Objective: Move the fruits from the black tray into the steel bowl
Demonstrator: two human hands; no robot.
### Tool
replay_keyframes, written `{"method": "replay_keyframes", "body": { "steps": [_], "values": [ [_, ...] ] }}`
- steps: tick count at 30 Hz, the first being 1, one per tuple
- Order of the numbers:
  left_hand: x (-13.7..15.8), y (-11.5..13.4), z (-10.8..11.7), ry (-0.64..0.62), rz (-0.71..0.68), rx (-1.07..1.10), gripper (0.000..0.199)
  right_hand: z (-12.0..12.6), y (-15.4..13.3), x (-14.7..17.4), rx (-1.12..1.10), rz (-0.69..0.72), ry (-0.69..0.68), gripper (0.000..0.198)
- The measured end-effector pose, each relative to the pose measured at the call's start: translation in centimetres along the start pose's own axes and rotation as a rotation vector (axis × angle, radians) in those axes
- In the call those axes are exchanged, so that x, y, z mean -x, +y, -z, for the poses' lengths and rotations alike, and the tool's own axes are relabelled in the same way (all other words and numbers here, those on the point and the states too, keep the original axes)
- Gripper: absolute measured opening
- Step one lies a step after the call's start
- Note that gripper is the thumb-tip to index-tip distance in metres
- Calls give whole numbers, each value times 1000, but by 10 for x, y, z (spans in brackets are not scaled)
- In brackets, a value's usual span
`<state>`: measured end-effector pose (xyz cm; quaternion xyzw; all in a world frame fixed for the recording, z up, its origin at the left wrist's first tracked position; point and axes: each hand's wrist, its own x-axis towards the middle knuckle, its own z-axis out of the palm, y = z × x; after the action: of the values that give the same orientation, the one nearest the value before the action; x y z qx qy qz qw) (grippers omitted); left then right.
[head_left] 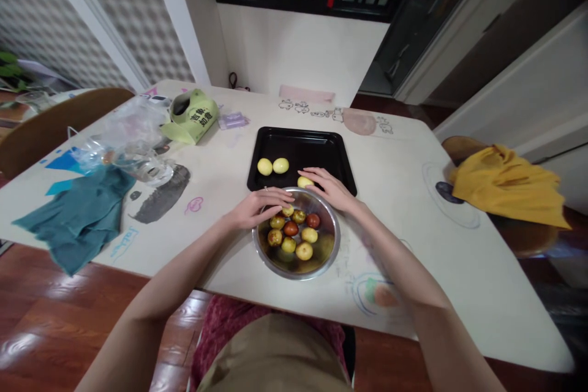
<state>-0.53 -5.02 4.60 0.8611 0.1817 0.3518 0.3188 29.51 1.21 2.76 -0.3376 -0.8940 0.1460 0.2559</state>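
Note:
A steel bowl (337, 245) near the table's front edge holds several jujubes (304, 250), some yellow-green, some mottled brown, some red. Beyond it lies a black baking tray (303, 147). Two yellow-green jujubes (272, 166) sit side by side on the tray's left part. My right hand (328, 187) is closed by its fingertips on another yellow-green jujube (304, 182) at the tray's near edge, just past the bowl rim. My left hand (261, 205) reaches over the bowl's far left rim, fingers stretched out. Its thumb is close to a jujube in the bowl; contact is unclear.
On the left are a teal cloth (87, 214), a clear glass pitcher (149, 165), plastic bags (128, 119) and a green visor (195, 115). A purple packet (233, 120) lies beyond. A yellow cloth (505, 187) hangs over a chair at right. Drawings mark the white table (404, 165).

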Motion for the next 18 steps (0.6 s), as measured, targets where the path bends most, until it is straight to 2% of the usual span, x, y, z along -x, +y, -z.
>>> {"method": "replay_keyframes", "body": {
  "steps": [4, 11, 14, 18],
  "values": [
    [1, -1, 0, -1, 8, 9, 31, -4, 4, 1, -64, 4, -30, 45],
    [-1, 3, 2, 4, 9, 21, 31, -3, 6, -1, -172, -38, 54, 43],
    [-1, 3, 1, 23, 13, 24, 32, 6, -5, -2, -152, -62, 134, 43],
    [0, 2, 0, 86, 12, -20, 36, 26, -39, 1, -152, -40, 237, 43]
  ]
}}
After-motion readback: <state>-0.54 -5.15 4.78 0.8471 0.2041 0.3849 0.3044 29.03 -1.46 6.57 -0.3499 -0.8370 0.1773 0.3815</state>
